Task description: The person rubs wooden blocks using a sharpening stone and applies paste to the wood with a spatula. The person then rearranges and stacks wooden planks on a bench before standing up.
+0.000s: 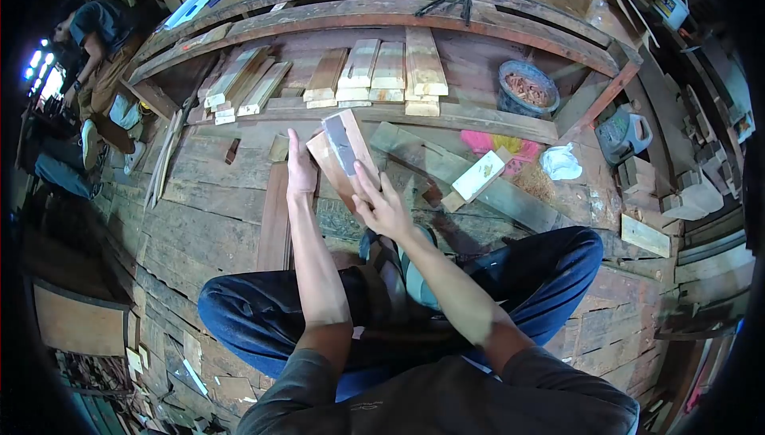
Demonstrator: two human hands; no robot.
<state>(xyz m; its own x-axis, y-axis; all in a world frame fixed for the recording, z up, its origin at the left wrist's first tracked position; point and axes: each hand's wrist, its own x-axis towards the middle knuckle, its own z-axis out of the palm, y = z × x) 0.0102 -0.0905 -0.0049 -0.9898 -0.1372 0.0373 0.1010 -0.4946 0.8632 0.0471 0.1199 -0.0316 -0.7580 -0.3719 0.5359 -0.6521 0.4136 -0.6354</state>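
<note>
A reddish-brown wooden block (362, 142) is raised in front of me, tilted, with a dark grey strip (341, 144) along its face. At its left side is my left hand (302, 170), thumb pointing up and palm against the wood; its other fingers are hidden behind the block. My right hand (382, 205) grips the lower right part, with the index finger laid along the face by the strip. A long brown board (275, 216) lies on the floor below my left forearm. To the right, a pale-topped wooden block (480, 175) rests on a long plank (430, 161).
Stacked boards (358, 68) lie under the low bench (510, 25). A bucket of shavings (527, 86), a pink and yellow cloth (498, 148), a white crumpled cloth (561, 162) and a plastic jug (624, 134) are at right. Another person (103, 60) sits at far left.
</note>
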